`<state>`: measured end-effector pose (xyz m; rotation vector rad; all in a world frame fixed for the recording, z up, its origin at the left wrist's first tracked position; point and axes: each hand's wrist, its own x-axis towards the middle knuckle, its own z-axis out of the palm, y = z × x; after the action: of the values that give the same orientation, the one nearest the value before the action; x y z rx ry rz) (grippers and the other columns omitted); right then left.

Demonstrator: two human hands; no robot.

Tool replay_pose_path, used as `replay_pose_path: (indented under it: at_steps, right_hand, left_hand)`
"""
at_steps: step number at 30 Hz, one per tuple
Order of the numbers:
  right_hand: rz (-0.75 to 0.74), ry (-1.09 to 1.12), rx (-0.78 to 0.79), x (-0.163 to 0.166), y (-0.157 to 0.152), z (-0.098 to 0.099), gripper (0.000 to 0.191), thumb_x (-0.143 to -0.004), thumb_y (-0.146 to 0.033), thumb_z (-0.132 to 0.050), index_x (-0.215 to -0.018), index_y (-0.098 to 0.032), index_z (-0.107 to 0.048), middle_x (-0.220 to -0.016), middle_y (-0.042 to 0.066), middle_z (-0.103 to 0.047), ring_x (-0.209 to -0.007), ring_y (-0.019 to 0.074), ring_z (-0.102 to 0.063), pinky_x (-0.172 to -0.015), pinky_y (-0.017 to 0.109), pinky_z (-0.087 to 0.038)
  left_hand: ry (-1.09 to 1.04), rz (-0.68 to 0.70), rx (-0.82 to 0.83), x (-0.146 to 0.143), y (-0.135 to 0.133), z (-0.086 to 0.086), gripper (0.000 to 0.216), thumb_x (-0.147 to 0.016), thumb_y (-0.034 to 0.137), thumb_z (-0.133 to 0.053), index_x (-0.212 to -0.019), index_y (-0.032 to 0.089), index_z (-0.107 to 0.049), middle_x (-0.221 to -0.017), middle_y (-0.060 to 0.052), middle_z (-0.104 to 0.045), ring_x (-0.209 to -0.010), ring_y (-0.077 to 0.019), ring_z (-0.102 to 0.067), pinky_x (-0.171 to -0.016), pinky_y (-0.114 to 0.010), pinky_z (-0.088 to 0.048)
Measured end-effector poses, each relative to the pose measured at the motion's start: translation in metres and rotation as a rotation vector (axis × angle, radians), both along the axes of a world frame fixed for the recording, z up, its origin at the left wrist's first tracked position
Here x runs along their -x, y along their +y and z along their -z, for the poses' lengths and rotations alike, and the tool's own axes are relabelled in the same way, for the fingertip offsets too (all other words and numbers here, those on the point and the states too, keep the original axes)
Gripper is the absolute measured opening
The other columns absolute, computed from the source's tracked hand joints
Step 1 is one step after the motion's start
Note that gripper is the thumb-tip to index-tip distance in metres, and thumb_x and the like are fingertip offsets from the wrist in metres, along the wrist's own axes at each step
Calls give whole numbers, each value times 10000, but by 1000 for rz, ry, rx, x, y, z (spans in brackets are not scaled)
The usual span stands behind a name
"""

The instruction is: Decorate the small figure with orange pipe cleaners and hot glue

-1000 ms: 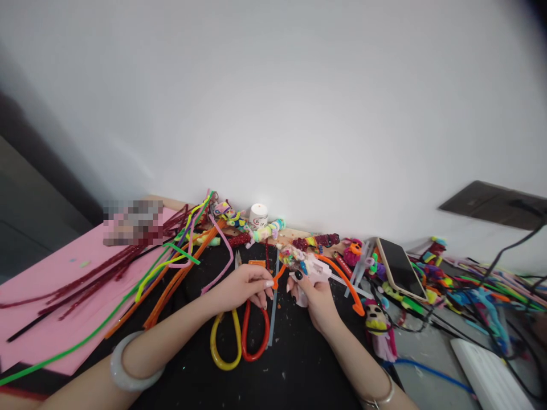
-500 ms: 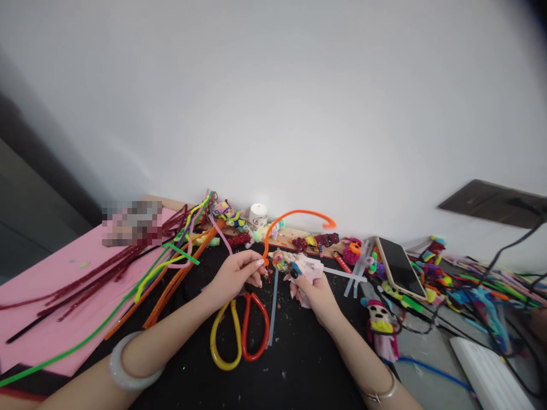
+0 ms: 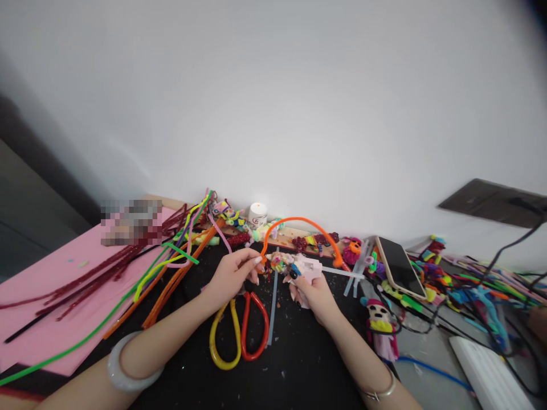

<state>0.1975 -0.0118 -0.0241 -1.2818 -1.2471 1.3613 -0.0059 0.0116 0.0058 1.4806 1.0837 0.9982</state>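
Note:
My left hand (image 3: 233,274) pinches one end of an orange pipe cleaner (image 3: 299,222), which arches up and over to the right. My right hand (image 3: 311,291) grips a pink glue gun (image 3: 308,267), whose nozzle points left toward the pinched end. A small multicoloured craft piece (image 3: 280,262) sits between the two hands at the gun's tip. Below the hands, scissors with a yellow and a red handle (image 3: 239,333) lie on the black mat (image 3: 294,364). A pale bangle is on my left wrist and a thin metal one on my right.
Pink foam sheet (image 3: 51,307) at left carries red glitter stems and long green and orange pipe cleaners (image 3: 171,267). A white tape roll (image 3: 257,216) stands by the wall. At right lie a phone (image 3: 399,266), small dolls (image 3: 378,327), clear glue sticks (image 3: 356,273), cables and a white keyboard (image 3: 491,370).
The orange pipe cleaner, first lying to the right across the mat, was swung up into an arch above the hands; its free end has now dropped lower on the right. Both hands shifted slightly upward.

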Motion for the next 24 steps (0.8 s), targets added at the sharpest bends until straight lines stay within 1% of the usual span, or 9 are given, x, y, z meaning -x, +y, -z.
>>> replay_pose_path:
  at_steps: [5, 11, 15, 20, 24]
  right_hand:
    - [9, -15, -11, 0, -1, -1, 274, -725, -396, -551, -634, -138, -576, -422, -24, -504, -324, 54, -368, -330, 180, -241]
    - [-21, -5, -4, 1, 0, -2, 279, -726, -405, -552, -699, -131, -605, -417, -30, -506, -304, 57, -356, -315, 186, -237]
    - [-7, -5, 3, 0, 0, 0, 266, -726, -395, -559, -705, -133, -601, -411, -34, -500, -309, 59, -366, -323, 183, -242]
    - [-10, -3, 14, 0, 0, 1, 258, -724, -390, -554, -652, -144, -584, -401, -32, -495, -310, 63, -369, -318, 185, -231]
    - [1, -4, 21, 1, 0, -1, 249, -723, -381, -556, -684, -138, -599, -409, -38, -500, -303, 55, -358, -311, 177, -228]
  left_hand:
    - [8, 0, -12, -1, -1, -2, 193, -831, 292, -484, -740, 145, -569, -532, 26, -576, -479, -97, -538, -541, -205, -418]
    - [16, -12, -20, -1, -1, -1, 203, -827, 315, -485, -745, 151, -573, -526, 24, -580, -471, -104, -538, -531, -210, -414]
    - [23, -7, -26, 0, -1, 0, 202, -833, 308, -478, -754, 151, -578, -524, 26, -577, -478, -103, -540, -534, -207, -413]
    - [28, 2, -32, 0, 0, 2, 195, -840, 292, -468, -766, 148, -576, -531, 25, -576, -479, -98, -535, -526, -201, -403]
    - [30, -3, -37, 0, -1, 1, 191, -840, 290, -469, -767, 150, -577, -530, 27, -577, -476, -98, -534, -528, -202, -401]
